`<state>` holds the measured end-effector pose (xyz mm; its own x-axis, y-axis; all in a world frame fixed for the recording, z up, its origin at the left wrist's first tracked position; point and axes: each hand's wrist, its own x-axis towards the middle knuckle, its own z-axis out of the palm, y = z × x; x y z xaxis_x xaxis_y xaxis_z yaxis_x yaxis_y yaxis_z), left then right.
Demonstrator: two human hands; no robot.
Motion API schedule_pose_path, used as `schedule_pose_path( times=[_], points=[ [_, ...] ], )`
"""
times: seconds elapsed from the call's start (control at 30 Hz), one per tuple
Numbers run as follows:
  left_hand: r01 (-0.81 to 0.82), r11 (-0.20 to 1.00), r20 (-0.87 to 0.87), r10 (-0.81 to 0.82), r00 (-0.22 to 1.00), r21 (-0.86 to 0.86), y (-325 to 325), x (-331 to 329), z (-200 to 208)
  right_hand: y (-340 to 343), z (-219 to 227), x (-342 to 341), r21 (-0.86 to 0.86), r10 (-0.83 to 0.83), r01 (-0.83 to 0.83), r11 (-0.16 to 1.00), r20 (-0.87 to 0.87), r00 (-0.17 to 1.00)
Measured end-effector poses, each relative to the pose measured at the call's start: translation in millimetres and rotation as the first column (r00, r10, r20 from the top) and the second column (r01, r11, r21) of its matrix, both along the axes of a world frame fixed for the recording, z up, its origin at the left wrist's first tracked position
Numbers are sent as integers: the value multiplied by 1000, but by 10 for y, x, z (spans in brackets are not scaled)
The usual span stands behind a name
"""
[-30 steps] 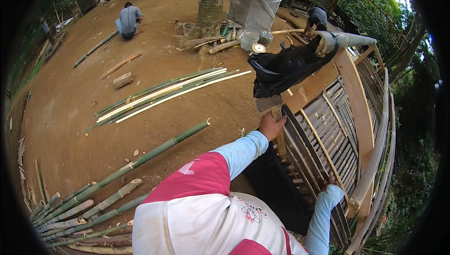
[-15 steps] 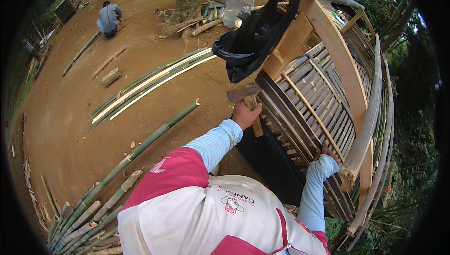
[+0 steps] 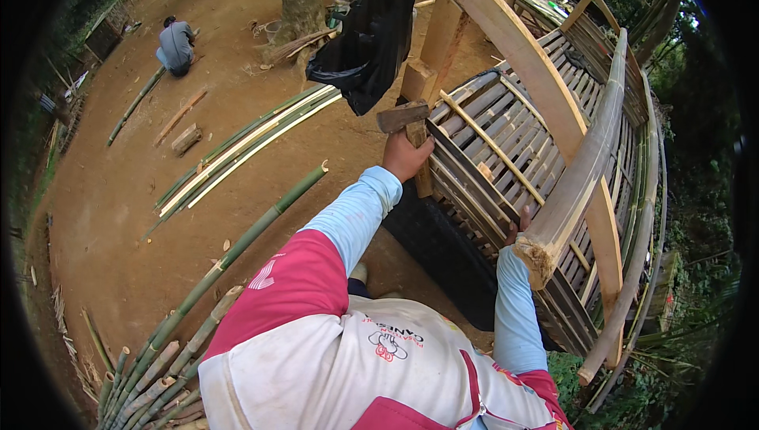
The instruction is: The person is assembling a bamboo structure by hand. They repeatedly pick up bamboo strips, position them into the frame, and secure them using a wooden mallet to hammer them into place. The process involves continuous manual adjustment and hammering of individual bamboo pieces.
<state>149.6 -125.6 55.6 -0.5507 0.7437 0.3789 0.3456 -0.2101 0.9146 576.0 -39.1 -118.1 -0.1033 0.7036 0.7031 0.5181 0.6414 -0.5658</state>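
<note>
My left hand is closed round the wooden handle of a hatchet, its dark metal head above my fist. It is beside the near corner of a bamboo-slat structure. My right hand is lower along the same side, fingers curled over the dark bamboo side rail. A thick bamboo pole covers part of that hand. A curved wooden board arches over the slats. From the top pole a black plastic bag hangs close to the hatchet.
A black sheet lies below the structure. Cut bamboo poles fan out at lower left, one long green pole reaching inward. Split bamboo strips and a short log are on the dirt. A person squats far left, beyond them.
The view has shifted, so the structure and bag sit further left. My left hand still grips the hatchet. My right hand's fingers, spread over the slats before, now show less, partly behind the thick pole.
</note>
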Motion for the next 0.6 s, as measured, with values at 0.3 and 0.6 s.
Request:
schedule_pose_path(
  times=[0.3, 0.6],
  points=[
    [82, 991, -27, -85, 996, -102, -96, -202, 40, -980, 1450, -983, -52, -25, 38, 998, 226, 974],
    [135, 987, -125, -146, 981, -89, 11, -251, 79, -1651, 1796, -2590, -135, 56, -6, 991, 376, 925]
  ],
)
